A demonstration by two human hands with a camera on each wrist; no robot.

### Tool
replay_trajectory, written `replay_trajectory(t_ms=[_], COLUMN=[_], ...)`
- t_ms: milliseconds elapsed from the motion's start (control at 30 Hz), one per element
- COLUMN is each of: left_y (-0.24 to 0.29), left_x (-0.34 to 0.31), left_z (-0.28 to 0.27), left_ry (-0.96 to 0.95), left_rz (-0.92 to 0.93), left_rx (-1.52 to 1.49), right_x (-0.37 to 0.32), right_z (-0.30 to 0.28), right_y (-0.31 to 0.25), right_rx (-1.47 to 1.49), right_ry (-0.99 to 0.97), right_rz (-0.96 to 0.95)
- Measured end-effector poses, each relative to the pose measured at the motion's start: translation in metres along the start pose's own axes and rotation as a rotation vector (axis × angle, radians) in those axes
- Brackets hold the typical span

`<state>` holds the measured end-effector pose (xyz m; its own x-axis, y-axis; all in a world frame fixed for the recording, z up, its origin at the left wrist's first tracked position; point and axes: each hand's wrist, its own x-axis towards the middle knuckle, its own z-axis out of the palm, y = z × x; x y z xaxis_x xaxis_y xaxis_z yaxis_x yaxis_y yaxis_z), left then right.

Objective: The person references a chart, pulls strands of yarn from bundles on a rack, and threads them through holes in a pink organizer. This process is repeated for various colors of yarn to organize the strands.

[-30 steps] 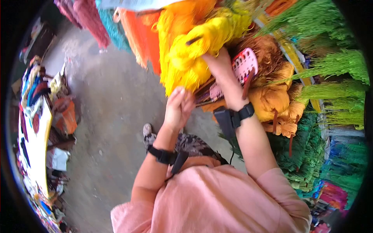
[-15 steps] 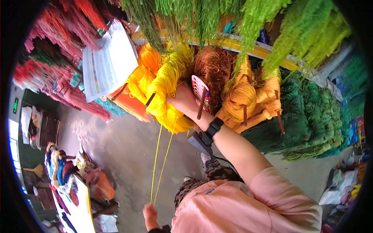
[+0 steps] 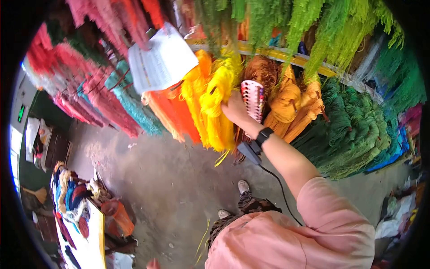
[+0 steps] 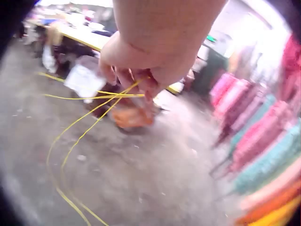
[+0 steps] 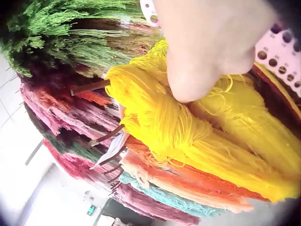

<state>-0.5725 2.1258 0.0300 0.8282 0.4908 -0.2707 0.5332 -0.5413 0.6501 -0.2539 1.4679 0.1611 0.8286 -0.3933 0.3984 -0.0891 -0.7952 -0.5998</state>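
My left hand [image 4: 136, 70] pinches thin yellow threads [image 4: 123, 95] in its fingertips; their long ends loop down over the floor in the left wrist view. Only a bit of that hand shows at the head view's bottom edge. My right hand [image 3: 235, 110] grips a bright yellow yarn skein [image 5: 169, 122] hanging from a rack peg, its fingertips buried in the strands. A pink card with punched holes [image 3: 253, 99] hangs just beside that hand, before brown yarn [image 3: 262, 69]. A short yellow tail [image 3: 221, 158] dangles under the skein.
Orange skeins [image 3: 284, 103] and dark green ones [image 3: 345, 125] hang to the right, red [image 3: 177, 107] and turquoise [image 3: 132, 101] to the left. A printed sheet [image 3: 161, 60] covers part of the rack. Light green yarn [image 3: 309, 31] droops overhead. A cluttered table [image 3: 92, 228] stands at lower left.
My left hand has moved from beside the yellow skein down and away, drawing out yellow threads, which now hang loose from the skein. My right hand stays at the skein; the head view has turned.
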Motion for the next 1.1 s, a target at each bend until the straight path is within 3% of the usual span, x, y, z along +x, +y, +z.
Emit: replay_trajectory(t_ms=[33, 67, 100, 133, 167, 200, 233, 267, 300, 333, 367, 433, 533, 733, 933, 1100], left_y=[0.044, 0.087, 0.149, 0.183, 0.236, 0.269, 0.302, 0.335, 0.358, 0.380, 0.395, 0.418, 0.440, 0.449, 0.474, 0.489], left_x=[0.014, 0.010, -0.001, 0.003, -0.012, -0.017, -0.032, -0.034, -0.037, -0.045, -0.043, -0.036, -0.031, -0.003, -0.019, -0.024], left_z=[0.022, 0.031, 0.040, 0.046, 0.047, 0.049, 0.055, 0.038, 0.032, 0.028, 0.020, 0.008, -0.017, -0.045, -0.047, -0.030], left_ry=[-0.104, -0.204, -0.308, -0.415, -0.476, -0.500, -0.505, -0.669, -0.650, -0.695, -0.710, -0.783, -0.709, -0.637, -0.589, -0.685], left_rz=[0.123, 0.100, 0.368, 0.620, 0.685, 0.818, 0.825, 0.764, 0.903, 0.855, 0.810, 0.839, 0.845, 0.825, 0.625, 0.772], left_rx=[-0.015, -0.046, -0.035, 0.015, -0.007, 0.013, -0.246, -0.015, 0.073, -0.111, -0.039, -0.198, -0.156, -0.213, -0.260, -0.295], right_x=[-0.021, -0.042, -0.062, -0.083, -0.104, -0.117, -0.131, -0.144, -0.154, -0.159, -0.158, -0.150, -0.133, -0.107, -0.105, -0.114], right_z=[-0.023, -0.033, -0.039, -0.045, -0.043, -0.038, -0.032, -0.035, -0.042, -0.046, -0.044, -0.038, -0.044, -0.047, -0.028, -0.021], right_y=[-0.031, -0.051, -0.070, -0.089, -0.103, -0.119, -0.138, -0.163, -0.191, -0.211, -0.222, -0.238, -0.244, -0.234, -0.196, -0.176], right_rx=[-0.033, -0.207, -0.377, -0.258, -0.135, 0.067, 0.283, 0.433, 0.578, 0.710, 0.769, 0.853, 0.878, 0.823, 0.694, 0.627], right_ry=[0.002, 0.038, 0.071, 0.061, 0.094, -0.042, -0.184, -0.363, -0.537, -0.703, -0.887, -1.229, -1.065, -0.942, -0.981, -0.998], right_rz=[0.045, -0.087, -0.221, -0.304, -0.446, -0.586, -0.711, -0.661, -0.601, -0.542, -0.477, -0.325, -0.312, -0.324, -0.181, -0.138])
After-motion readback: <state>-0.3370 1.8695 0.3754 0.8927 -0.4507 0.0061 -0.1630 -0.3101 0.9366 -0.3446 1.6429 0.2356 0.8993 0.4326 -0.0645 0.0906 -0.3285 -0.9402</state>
